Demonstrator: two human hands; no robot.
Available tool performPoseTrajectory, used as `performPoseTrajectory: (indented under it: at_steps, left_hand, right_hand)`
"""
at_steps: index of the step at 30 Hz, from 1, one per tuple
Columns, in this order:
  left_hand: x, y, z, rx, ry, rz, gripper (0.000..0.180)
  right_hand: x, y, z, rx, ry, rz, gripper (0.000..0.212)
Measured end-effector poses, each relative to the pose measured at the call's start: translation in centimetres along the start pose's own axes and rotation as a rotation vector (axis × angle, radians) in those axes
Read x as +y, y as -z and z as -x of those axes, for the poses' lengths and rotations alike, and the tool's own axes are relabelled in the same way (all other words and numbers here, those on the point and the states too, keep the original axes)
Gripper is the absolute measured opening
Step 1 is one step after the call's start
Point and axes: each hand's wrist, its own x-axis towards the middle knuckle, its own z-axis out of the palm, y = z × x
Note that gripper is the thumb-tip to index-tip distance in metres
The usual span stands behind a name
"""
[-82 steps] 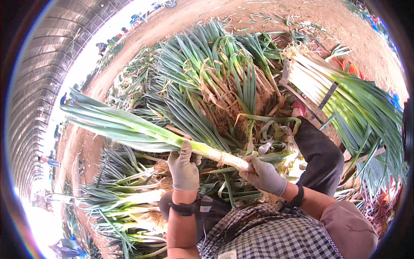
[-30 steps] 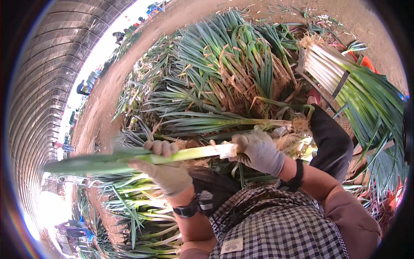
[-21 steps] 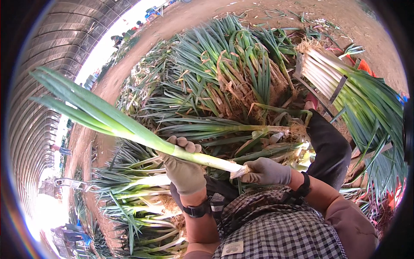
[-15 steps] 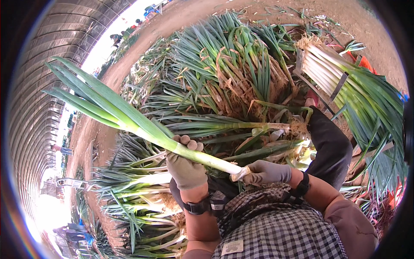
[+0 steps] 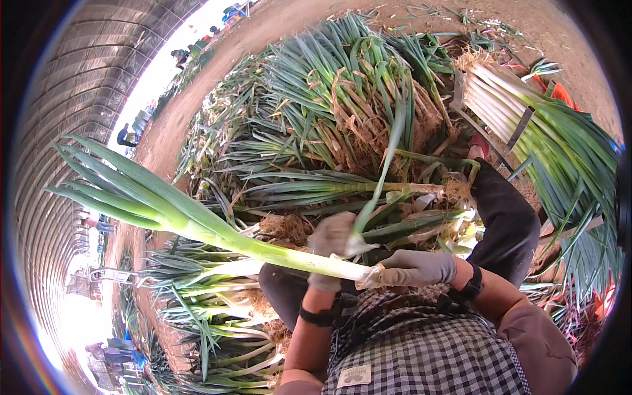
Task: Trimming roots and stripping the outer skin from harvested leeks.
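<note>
A large green onion [image 5: 263, 249] lies slantwise before me, its green leaves toward the far left and its white root end toward the right. My gloved right hand [image 5: 418, 268] is closed around that root end. My gloved left hand [image 5: 331, 242], blurred by motion, is over the white stalk. A loose green leaf [image 5: 390, 161] rises from beside its fingers, its pale lower end smeared; the hand seems closed on it. Whether the left hand also touches the stalk is unclear.
A heap of untrimmed green onions [image 5: 368, 99] with brown roots lies ahead. More onions [image 5: 230, 289] lie at my left. At the far right, cleaned green onions [image 5: 507, 99] rest in a metal rack [image 5: 520, 128]. My dark-trousered knee [image 5: 503, 210] sticks out beside it.
My left hand has moved right along the stalk, and a separate leaf now stands up beside it. The onion's leafy end has dropped lower. My right hand still grips the root end.
</note>
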Motion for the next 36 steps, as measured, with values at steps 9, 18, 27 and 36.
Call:
performPoseTrajectory:
  at_steps: [9, 18, 27, 36]
  left_hand:
    - [5.1, 5.8, 0.8, 0.719, 0.191, 0.765, 0.012]
    - [5.0, 4.1, 1.7, 0.658, 0.088, 0.442, 0.012]
    - [4.0, 1.6, 6.8, -0.249, 0.09, 0.131, 0.024]
    - [6.1, 2.5, 0.6, 0.299, 0.359, 0.415, 0.03]
  right_hand:
    - [-0.1, -1.4, -0.6, 0.336, 0.032, 0.448, 0.056]
    - [0.7, -1.0, -0.5, 0.594, 0.188, 0.338, 0.054]
    - [-4.4, 1.0, 0.0, 0.68, 0.303, 0.547, 0.045]
    - [-0.9, -1.2, -2.4, 0.947, 0.254, 0.827, 0.036]
